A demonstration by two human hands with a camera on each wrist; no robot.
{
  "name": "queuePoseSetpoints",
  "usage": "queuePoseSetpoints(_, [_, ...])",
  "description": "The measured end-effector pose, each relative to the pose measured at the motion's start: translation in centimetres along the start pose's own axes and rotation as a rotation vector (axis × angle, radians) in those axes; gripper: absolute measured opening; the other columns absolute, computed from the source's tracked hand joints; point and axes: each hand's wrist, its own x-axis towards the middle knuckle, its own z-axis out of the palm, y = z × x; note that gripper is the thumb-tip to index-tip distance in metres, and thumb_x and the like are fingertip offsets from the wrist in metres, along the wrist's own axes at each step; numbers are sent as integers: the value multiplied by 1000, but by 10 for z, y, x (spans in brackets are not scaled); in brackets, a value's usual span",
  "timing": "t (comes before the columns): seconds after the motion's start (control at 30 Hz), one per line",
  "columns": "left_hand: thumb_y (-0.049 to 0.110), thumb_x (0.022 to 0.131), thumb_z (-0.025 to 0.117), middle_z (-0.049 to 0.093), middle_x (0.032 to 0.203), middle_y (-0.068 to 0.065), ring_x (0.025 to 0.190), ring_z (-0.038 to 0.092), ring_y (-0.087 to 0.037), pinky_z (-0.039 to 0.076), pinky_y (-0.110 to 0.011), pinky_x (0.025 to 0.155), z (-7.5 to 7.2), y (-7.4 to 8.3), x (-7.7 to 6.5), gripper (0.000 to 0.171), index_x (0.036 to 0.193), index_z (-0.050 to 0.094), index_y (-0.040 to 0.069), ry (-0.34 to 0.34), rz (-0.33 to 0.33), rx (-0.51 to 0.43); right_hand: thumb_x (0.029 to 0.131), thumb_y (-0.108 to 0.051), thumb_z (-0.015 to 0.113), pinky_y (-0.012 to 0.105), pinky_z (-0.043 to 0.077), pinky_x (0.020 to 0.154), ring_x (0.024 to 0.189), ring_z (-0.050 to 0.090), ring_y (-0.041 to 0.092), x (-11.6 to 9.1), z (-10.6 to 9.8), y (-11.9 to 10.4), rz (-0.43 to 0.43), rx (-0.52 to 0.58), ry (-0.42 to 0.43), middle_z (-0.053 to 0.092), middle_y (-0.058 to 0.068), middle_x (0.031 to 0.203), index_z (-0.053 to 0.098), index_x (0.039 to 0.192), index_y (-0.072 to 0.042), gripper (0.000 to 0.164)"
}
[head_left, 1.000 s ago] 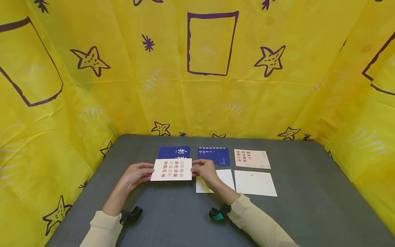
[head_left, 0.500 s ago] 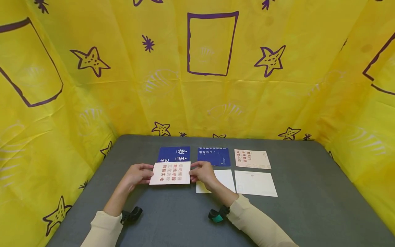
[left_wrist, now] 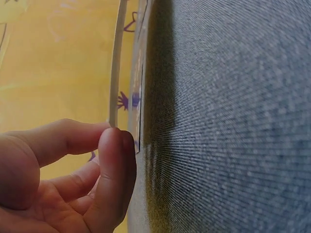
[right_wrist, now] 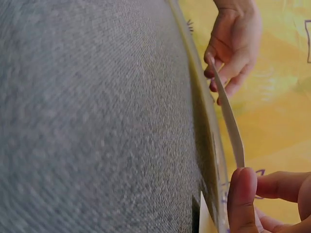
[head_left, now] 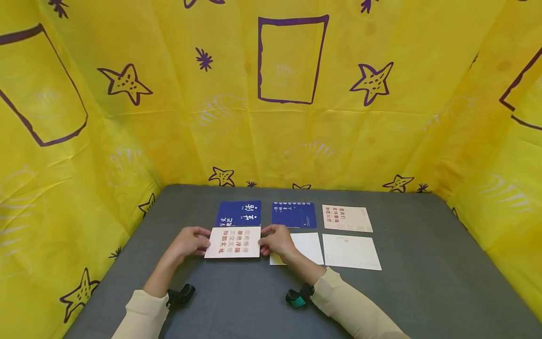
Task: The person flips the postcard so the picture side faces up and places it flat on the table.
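A pale postcard [head_left: 235,242] with columns of red and grey characters is held by its two short ends, in front of a blue card [head_left: 240,212] with white writing. My left hand [head_left: 192,242] pinches the left end between thumb and fingers. At the opposite end, my right hand [head_left: 277,242] grips it the same way. Seen edge-on in the left wrist view, the postcard [left_wrist: 114,73] stands off the table surface. The right wrist view also has the postcard's edge [right_wrist: 231,121] raised, running between both hands.
Farther right lie a second blue card [head_left: 294,215] and a pinkish card [head_left: 347,218] with red characters. Nearer are two white cards, one [head_left: 311,247] partly behind my right hand, the other [head_left: 351,252] beside it. The grey table [head_left: 237,301] meets a yellow patterned curtain [head_left: 186,155].
Both hands have brought the postcard slightly toward me and a little left. More of the blue card behind it shows now. The other cards have stayed put.
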Motion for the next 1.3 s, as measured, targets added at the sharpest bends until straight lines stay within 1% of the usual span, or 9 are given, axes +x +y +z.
queuePoseSetpoints(0.2, [-8,83,62,61,88,-14,70,59,-16,57,-28,59,2,-2,1,38,120,54,-15,8,-23,64,78,11,66,24,52,43,42,57,9,-1,1,1,14,-14,-9,60,8,60,62,104,13,27])
queuePoseSetpoints(0.33, [-8,82,63,60,85,-13,68,59,-15,56,-27,57,3,-4,2,38,119,55,-15,7,-25,99,78,12,66,23,52,42,41,57,9,0,2,3,14,-32,-16,62,9,61,63,103,15,26])
queuePoseSetpoints(0.57, [-9,80,62,61,85,-13,68,59,-15,56,-28,57,2,-5,-2,39,118,55,-16,1,-11,109,77,12,66,24,52,43,42,57,10,-1,2,3,41,-85,-65,64,13,64,64,100,16,23])
queuePoseSetpoints(0.73, [-2,87,61,61,84,-13,67,59,-16,56,-28,57,2,-4,-3,33,117,55,-14,22,-19,108,79,10,67,24,52,43,43,57,11,-3,-3,-1,36,-134,-84,67,14,66,66,101,14,23])
queuePoseSetpoints(0.87, [5,92,58,62,83,-13,64,59,-15,55,-26,57,4,-1,-3,25,111,58,-12,54,13,95,81,4,66,23,50,42,45,55,11,-4,-13,-5,13,-159,-91,64,10,65,68,101,12,21])
queuePoseSetpoints(1.03, [8,93,58,65,84,-15,64,59,-15,55,-25,58,15,4,0,24,110,62,-9,123,53,56,85,-4,67,24,51,46,51,57,14,-5,-30,-9,-17,-184,-83,65,10,69,70,102,9,22])
queuePoseSetpoints(1.1, [9,93,59,66,85,-17,64,60,-15,55,-26,59,22,8,0,26,111,63,-9,136,68,44,86,-6,67,25,52,47,52,58,15,-6,-38,-10,-25,-209,-70,66,11,72,71,101,8,21])
queuePoseSetpoints(1.17, [9,93,60,67,87,-18,64,61,-16,55,-27,59,28,11,1,26,112,63,-9,136,79,29,86,-8,68,26,53,49,54,59,16,-7,-45,-11,-25,-227,-54,66,11,73,72,99,6,19])
queuePoseSetpoints(1.3, [8,93,60,67,94,-21,66,62,-17,56,-29,62,42,18,3,27,113,63,-10,108,105,1,87,-9,67,27,53,50,56,60,16,-10,-58,-14,-22,-257,-15,67,14,76,72,97,4,17])
